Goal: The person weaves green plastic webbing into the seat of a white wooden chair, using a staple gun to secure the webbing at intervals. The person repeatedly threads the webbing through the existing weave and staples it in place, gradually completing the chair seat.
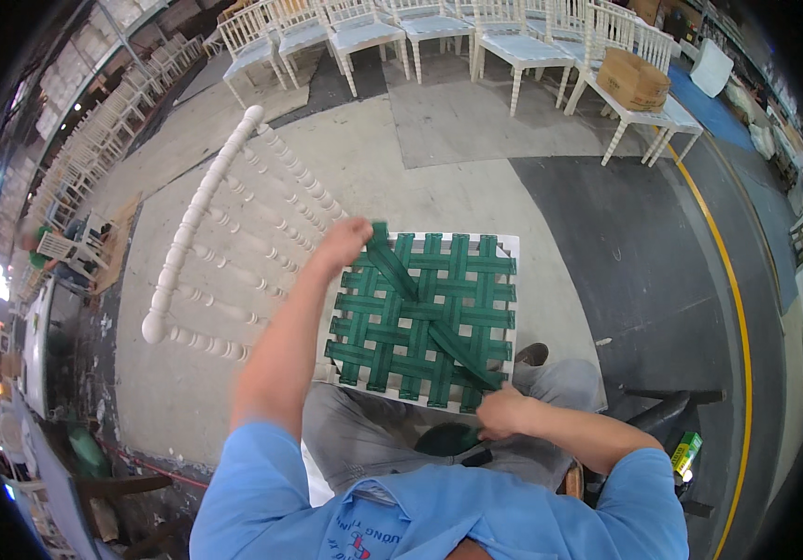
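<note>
A white chair with a turned-spindle back (185, 233) stands in front of my knees, its back toward the left. Across its seat frame (512, 317) runs a woven lattice of green webbing (406, 334). My left hand (344, 245) is closed on a loose green webbing strap (392, 266) above the seat's far left corner. Near the front right corner my right hand (504, 413) grips another slanting length of webbing (465, 355). Between these two lengths, the strap dips into the weave near the seat's middle. More dark green material (446, 439) shows below the right hand, by my lap.
Rows of white chairs (364, 35) line the far side; one bears a cardboard box (633, 79). A yellow floor line (736, 308) curves down the right. A yellow-green carton (686, 453) lies low on the right. Another person (42, 247) sits at far left.
</note>
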Demonstrator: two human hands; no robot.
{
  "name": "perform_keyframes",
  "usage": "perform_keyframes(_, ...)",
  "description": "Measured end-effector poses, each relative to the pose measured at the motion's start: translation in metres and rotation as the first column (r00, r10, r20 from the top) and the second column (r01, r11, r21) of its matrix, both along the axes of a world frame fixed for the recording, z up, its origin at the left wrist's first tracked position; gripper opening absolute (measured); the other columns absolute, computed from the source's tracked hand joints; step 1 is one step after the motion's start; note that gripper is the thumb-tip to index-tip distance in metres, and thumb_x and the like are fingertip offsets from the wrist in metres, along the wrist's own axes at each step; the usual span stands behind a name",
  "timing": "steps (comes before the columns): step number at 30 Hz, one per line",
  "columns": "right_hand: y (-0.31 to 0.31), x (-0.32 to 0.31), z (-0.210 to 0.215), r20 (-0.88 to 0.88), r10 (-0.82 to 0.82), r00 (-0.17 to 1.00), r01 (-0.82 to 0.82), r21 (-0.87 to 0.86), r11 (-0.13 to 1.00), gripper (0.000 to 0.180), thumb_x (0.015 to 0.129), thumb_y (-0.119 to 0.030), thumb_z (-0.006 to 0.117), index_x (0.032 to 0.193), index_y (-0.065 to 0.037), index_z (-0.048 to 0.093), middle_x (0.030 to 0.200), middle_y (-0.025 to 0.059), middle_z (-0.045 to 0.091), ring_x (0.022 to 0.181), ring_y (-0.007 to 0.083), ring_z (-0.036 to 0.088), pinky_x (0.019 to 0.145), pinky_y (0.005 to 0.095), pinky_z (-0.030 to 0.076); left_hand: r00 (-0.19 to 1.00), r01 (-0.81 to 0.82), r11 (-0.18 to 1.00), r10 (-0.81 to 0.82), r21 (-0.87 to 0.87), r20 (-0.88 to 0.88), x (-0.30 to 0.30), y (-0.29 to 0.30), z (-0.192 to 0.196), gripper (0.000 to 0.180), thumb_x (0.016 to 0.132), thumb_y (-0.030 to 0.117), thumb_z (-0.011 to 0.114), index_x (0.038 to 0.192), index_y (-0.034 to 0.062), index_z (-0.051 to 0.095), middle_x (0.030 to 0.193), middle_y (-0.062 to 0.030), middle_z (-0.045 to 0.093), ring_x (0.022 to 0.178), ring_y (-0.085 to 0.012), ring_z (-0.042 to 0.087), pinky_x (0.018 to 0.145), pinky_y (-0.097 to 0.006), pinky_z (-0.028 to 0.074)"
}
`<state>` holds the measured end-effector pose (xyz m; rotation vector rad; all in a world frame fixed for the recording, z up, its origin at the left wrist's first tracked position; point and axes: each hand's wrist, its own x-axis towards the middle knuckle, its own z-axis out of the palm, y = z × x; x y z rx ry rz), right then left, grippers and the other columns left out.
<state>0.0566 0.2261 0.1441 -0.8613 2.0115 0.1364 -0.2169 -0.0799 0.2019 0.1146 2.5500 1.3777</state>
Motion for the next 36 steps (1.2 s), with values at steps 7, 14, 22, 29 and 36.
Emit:
perform_keyframes(7, -0.006, -0.003, 0.007, -0.080, 0.058, 0.995, -0.031, 0.304, 0.952, 0.044, 0.096, -0.047, 0.063, 0.122, -0.015, 0.076, 0.124, 0.0072, 0.074, 0.116, 0.0278, 0.068, 0.097, 0.0555, 0.038, 0.954, -0.223, 0.890, 0.116, 0.398, 0.277, 0.074, 0.002, -0.033, 0.017, 0.107, 0.026, 0.051, 0.098, 0.0170, 0.062, 0.087, 0.0080, 0.059, 0.085, -0.0095, 0.053, 0.081, -0.032, 0.045)
perform_keyframes(14, 0.017, 0.002, -0.015, 0.005, 0.148, 0.989, -0.128, 0.532, 0.837, 0.035, 0.092, -0.033, 0.065, 0.121, -0.017, 0.077, 0.121, 0.0072, 0.074, 0.112, 0.0272, 0.068, 0.091, 0.0628, 0.037, 0.953, -0.157, 0.792, -0.034, 0.590, 0.300, 0.080, 0.021, -0.034, 0.017, 0.107, 0.026, 0.052, 0.097, 0.0146, 0.061, 0.093, 0.0047, 0.062, 0.090, -0.0112, 0.055, 0.085, -0.033, 0.045)
perform_keyframes(22, -0.037, -0.076, 0.052, -0.047, -0.533, 0.845, 0.364, -0.680, 0.636, 0.024, 0.091, -0.020, 0.068, 0.111, -0.008, 0.072, 0.100, 0.0161, 0.071, 0.097, 0.0369, 0.069, 0.087, 0.0452, 0.055, 0.903, -0.154, 0.626, -0.225, 0.765, 0.365, 0.110, 0.008, -0.061, 0.027, 0.106, 0.020, 0.054, 0.124, 0.0035, 0.066, 0.112, -0.0021, 0.070, 0.104, -0.0126, 0.060, 0.094, -0.027, 0.046)
perform_keyframes(29, -0.081, -0.152, 0.055, 0.017, -0.673, 0.739, 0.219, -0.951, 0.217, 0.018, 0.091, -0.007, 0.067, 0.109, -0.004, 0.070, 0.111, 0.0120, 0.067, 0.100, 0.0299, 0.067, 0.087, 0.0396, 0.054, 0.923, -0.137, 0.696, -0.169, 0.705, 0.346, 0.122, 0.025, -0.051, 0.035, 0.099, 0.016, 0.056, 0.131, 0.0023, 0.061, 0.113, 0.0003, 0.063, 0.101, -0.0089, 0.055, 0.087, -0.027, 0.044)
perform_keyframes(36, -0.105, -0.163, 0.079, 0.079, -0.671, 0.737, 0.379, -0.871, 0.314, 0.018, 0.094, -0.010, 0.066, 0.111, -0.003, 0.069, 0.098, 0.0114, 0.070, 0.095, 0.0267, 0.069, 0.082, 0.0374, 0.054, 0.966, -0.142, 0.729, 0.250, 0.670, -0.067, 0.162, 0.027, -0.051, 0.015, 0.099, 0.010, 0.062, 0.113, 0.0024, 0.062, 0.101, 0.0002, 0.064, 0.097, -0.0076, 0.057, 0.087, -0.026, 0.047)
